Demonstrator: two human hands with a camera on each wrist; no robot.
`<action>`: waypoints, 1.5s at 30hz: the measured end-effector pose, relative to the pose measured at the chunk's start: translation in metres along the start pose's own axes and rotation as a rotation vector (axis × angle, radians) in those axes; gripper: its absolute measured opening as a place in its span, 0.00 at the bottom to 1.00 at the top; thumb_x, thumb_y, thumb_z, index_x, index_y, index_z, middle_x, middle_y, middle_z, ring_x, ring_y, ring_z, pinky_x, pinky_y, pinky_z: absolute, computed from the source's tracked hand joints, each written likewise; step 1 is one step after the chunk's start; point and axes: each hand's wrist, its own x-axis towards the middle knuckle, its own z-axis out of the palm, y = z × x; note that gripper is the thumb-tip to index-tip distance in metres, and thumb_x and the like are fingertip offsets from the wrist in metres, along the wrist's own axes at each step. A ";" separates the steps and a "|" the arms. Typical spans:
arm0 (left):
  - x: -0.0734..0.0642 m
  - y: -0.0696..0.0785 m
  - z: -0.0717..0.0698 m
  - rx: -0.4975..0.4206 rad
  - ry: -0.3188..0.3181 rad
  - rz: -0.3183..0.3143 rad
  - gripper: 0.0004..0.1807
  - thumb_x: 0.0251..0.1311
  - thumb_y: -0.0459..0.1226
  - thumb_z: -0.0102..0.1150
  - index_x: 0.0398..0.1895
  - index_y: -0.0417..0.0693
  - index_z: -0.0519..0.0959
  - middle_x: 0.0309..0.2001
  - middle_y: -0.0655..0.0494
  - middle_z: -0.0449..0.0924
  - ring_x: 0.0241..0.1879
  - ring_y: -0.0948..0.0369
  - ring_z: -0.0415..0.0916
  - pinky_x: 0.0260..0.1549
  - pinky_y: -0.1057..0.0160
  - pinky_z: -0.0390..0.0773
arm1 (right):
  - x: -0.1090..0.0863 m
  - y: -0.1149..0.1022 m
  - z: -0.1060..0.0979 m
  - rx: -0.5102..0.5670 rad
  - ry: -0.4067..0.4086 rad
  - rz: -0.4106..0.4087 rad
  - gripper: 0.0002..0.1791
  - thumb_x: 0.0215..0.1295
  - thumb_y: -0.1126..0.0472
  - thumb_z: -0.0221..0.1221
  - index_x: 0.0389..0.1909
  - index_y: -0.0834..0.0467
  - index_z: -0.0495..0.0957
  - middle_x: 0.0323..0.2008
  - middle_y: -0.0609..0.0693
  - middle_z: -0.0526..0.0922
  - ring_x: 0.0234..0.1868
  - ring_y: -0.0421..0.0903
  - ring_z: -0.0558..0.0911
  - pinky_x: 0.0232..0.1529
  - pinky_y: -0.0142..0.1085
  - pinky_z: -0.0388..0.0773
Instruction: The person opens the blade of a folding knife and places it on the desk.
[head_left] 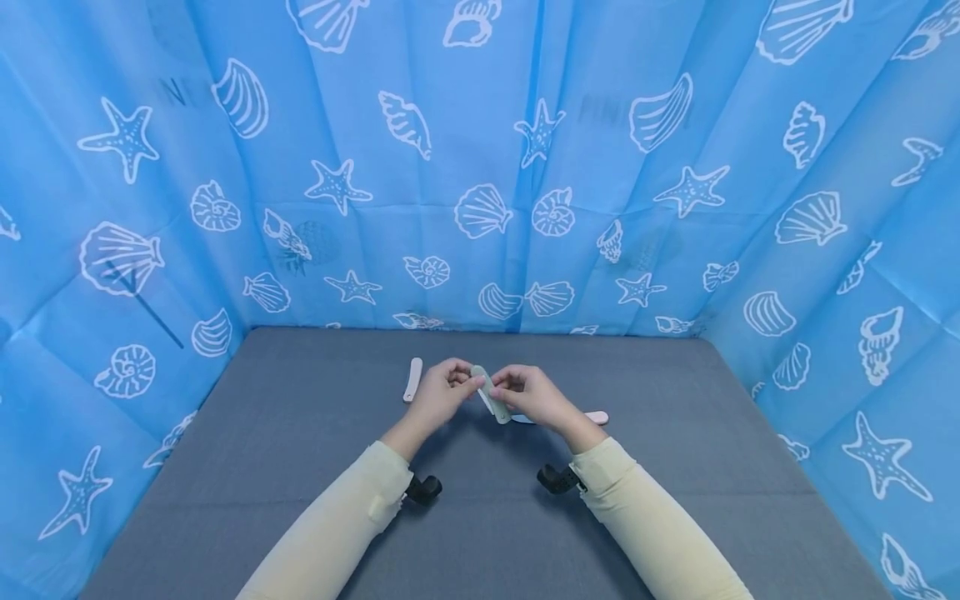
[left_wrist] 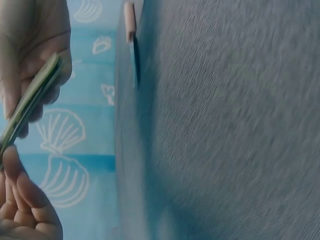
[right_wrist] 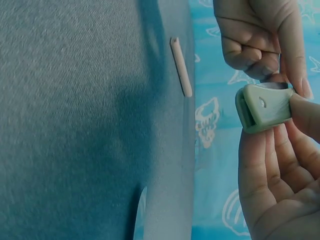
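Both hands hold a pale green folding knife (head_left: 501,413) in front of the person, raised over the table. My left hand (head_left: 444,388) pinches its far end between thumb and fingers. The right hand (head_left: 534,393) grips the handle nearer the riveted end, thumb on one side, fingers on the other. A strip of blade (right_wrist: 274,86) shows at the handle's edge beside the left thumb in the right wrist view. In the left wrist view the green knife (left_wrist: 35,95) appears edge-on, with the left fingertips (left_wrist: 12,160) at its lower end.
A pale pink folding knife (head_left: 412,380), folded, lies on the grey table (head_left: 480,533) left of the hands. Another pink-handled knife (head_left: 597,417) lies to the right with its blade out, partly behind the right wrist. A blue shell-patterned curtain (head_left: 480,167) surrounds the table.
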 end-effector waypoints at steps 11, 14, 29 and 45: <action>-0.008 -0.004 0.010 -0.068 -0.039 0.074 0.15 0.74 0.46 0.52 0.38 0.43 0.74 0.32 0.42 0.83 0.36 0.43 0.80 0.29 0.61 0.75 | -0.004 -0.003 0.004 0.179 -0.004 0.028 0.13 0.74 0.66 0.57 0.51 0.71 0.76 0.42 0.58 0.84 0.41 0.47 0.85 0.43 0.42 0.84; -0.010 -0.005 0.011 -0.031 -0.059 0.100 0.15 0.76 0.46 0.49 0.37 0.44 0.74 0.31 0.46 0.82 0.33 0.49 0.80 0.29 0.64 0.76 | -0.005 -0.002 0.005 0.205 -0.009 0.036 0.13 0.74 0.65 0.56 0.52 0.71 0.76 0.42 0.58 0.84 0.41 0.46 0.85 0.43 0.42 0.84; -0.017 -0.004 0.011 -0.031 -0.079 0.161 0.13 0.79 0.42 0.43 0.38 0.46 0.73 0.29 0.55 0.79 0.30 0.60 0.77 0.34 0.56 0.78 | -0.007 0.000 0.008 0.317 -0.033 0.039 0.16 0.74 0.64 0.56 0.53 0.73 0.73 0.40 0.53 0.84 0.38 0.44 0.85 0.42 0.43 0.83; -0.036 0.031 0.005 -0.097 0.072 0.215 0.11 0.77 0.32 0.45 0.38 0.31 0.72 0.28 0.39 0.77 0.31 0.38 0.74 0.29 0.66 0.71 | -0.007 -0.003 0.022 0.381 0.095 0.042 0.14 0.76 0.65 0.53 0.53 0.73 0.70 0.37 0.50 0.82 0.38 0.41 0.84 0.44 0.39 0.82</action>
